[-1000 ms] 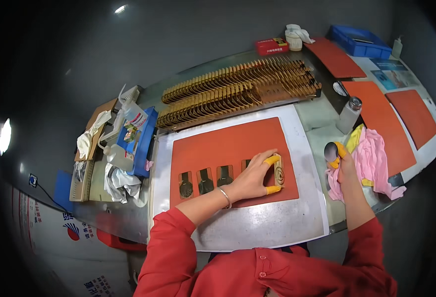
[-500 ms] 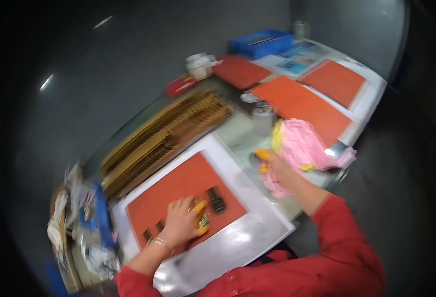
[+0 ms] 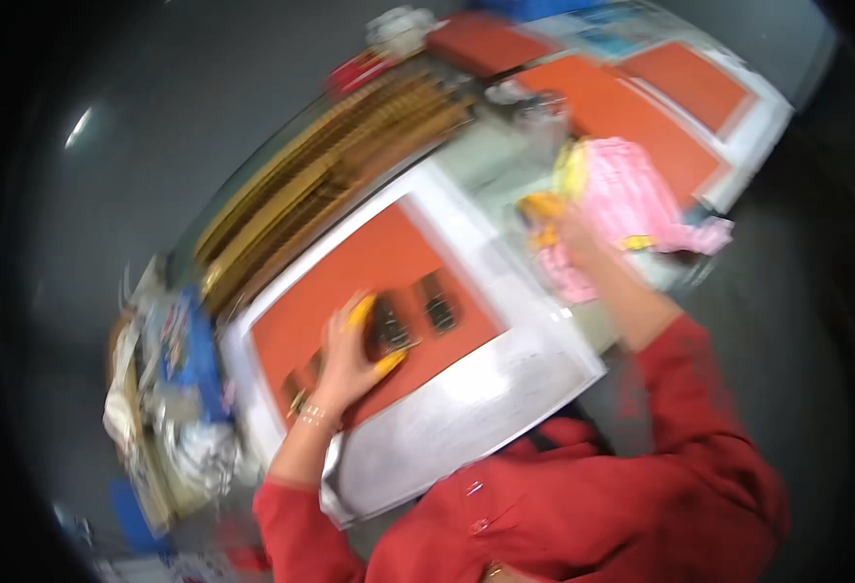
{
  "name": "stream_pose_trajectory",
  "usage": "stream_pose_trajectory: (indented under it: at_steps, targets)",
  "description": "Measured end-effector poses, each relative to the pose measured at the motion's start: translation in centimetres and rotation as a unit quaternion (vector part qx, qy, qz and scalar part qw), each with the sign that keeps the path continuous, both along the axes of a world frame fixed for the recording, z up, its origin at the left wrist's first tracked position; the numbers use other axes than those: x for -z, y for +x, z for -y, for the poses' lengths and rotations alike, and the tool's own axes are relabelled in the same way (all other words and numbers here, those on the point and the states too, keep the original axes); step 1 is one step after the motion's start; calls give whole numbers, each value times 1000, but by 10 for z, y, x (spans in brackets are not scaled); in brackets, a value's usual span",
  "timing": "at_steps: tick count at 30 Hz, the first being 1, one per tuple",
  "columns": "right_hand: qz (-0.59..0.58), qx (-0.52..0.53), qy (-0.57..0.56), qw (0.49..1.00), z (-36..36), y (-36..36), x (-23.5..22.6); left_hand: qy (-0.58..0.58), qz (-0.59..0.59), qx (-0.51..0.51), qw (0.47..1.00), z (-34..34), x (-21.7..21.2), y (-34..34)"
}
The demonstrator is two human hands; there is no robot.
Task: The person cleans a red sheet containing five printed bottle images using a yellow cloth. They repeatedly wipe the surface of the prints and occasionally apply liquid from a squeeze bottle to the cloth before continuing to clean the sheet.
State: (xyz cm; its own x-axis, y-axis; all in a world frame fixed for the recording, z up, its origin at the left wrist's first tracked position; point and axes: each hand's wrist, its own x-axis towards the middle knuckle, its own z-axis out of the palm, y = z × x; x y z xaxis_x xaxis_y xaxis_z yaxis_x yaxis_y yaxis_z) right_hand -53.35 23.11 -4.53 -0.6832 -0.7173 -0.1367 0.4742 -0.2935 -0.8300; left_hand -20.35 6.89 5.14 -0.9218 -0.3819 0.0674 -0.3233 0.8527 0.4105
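My left hand (image 3: 347, 355) rests at the orange-red mat (image 3: 325, 262), with yellow covers on its thumb and a finger. Those two digits are spread apart beside a dark oblong piece (image 3: 391, 325) with a shiny patterned end. A similar dark piece (image 3: 437, 306) lies just right of it, and smaller dark pieces show left of the hand. My right hand (image 3: 565, 228), also with yellow finger covers, reaches over the table's right part beside a pink and yellow cloth (image 3: 627, 189). Motion blur hides its grip and anything in it.
Brown-gold ridged strips (image 3: 330, 170) lie behind the mat. A grey container (image 3: 544, 119) stands near the cloth. More orange-red sheets (image 3: 617, 117) cover the far right. At left are a blue tray (image 3: 189, 355) and clear plastic bags (image 3: 199, 442). A white cup (image 3: 400, 34) stands at the back.
The whole view has shifted, with the table now higher in it. My left hand's fingers have spread from over the dark piece, which now shows. My right hand stays by the cloth.
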Motion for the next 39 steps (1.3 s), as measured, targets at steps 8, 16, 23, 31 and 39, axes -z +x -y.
stream_pose_trajectory:
  at_steps: [8, 16, 23, 31, 39]
  targets:
    - [23, -122, -12, 992, 1, 9, -35, 52, 151, -105, 982, 8, -11, 62]
    - [-17, -154, -40, 987, 1, -4, -37, -203, 129, 6, 971, -17, -30, 46]
    - [-1, -113, -2, 994, 0, 3, -39, 109, -48, -38, 992, -2, -24, 70]
    - [-10, -151, -26, 988, -4, -5, -27, 57, 111, -131, 984, 16, -15, 118]
    - [-15, -132, -15, 991, -4, -15, -21, 13, 125, -161, 979, 8, -11, 112]
